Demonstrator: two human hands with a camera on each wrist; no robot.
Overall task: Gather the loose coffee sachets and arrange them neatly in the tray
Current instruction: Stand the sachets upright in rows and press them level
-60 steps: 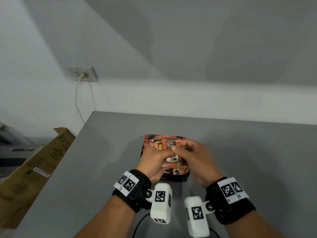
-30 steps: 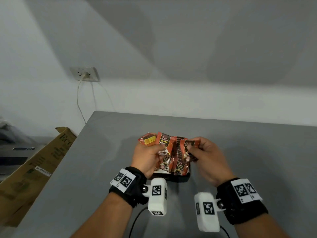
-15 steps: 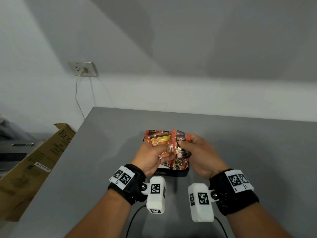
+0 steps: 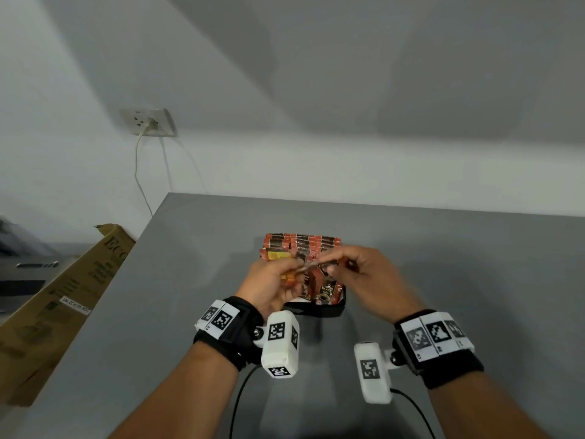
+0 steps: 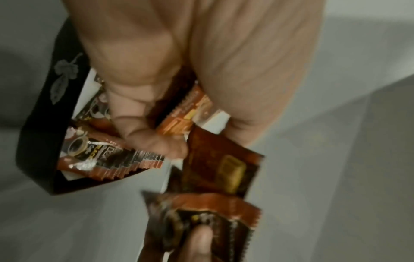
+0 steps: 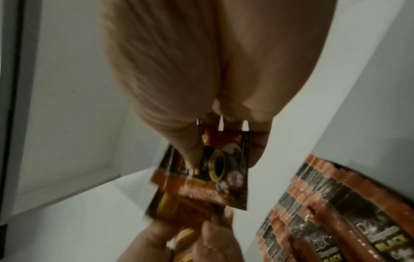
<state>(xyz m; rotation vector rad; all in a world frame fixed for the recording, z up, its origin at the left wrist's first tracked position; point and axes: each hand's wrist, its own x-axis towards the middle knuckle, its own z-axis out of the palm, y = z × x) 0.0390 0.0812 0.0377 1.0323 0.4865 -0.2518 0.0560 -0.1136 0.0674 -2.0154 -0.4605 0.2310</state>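
Above the black tray (image 4: 329,310), near the middle of the grey table (image 4: 474,280), both my hands meet over the coffee sachets. My left hand (image 4: 269,285) has its fingers curled round a small bunch of orange-brown sachets (image 5: 186,113), thumb pressed over them. My right hand (image 4: 368,280) pinches a single sachet (image 6: 224,170) between thumb and fingertips, holding it just beside the left hand's bunch and above the tray. Most of the sachets stand packed in rows inside the tray (image 4: 300,243), on its far side; a few more lie at its near end (image 4: 326,291). Off the table's left edge leans a cardboard box (image 4: 63,299), and a wall socket (image 4: 148,122) with a plugged cable sits on the far wall.
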